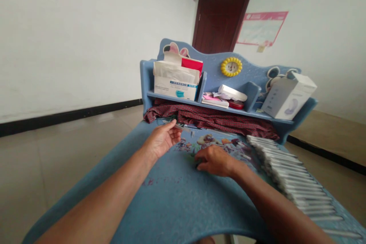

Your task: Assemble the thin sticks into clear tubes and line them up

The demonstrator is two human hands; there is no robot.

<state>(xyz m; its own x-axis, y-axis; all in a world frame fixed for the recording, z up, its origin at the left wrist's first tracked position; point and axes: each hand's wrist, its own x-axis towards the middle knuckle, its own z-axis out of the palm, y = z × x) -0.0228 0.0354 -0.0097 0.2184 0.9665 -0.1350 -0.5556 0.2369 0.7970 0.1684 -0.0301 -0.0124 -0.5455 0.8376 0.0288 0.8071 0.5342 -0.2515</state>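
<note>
The left hand (pixel 166 137), fingers loosely curled, pinches a slim clear piece (pixel 182 127) over the table (pixel 171 202), while the right hand (pixel 214 160) curls low near a row of slender tubes (pixel 297 179), its grip unclear.

the blue desk (pixel 171 206) looks painted, smooth and faintly glossy; the cloth (pixel 197 116) is matt, the white box (pixel 166 85) cardboard, the slim sticks (pixel 303 183) shiny (plastic, perhaps), the floor (pixel 71 148) glossy.
</note>
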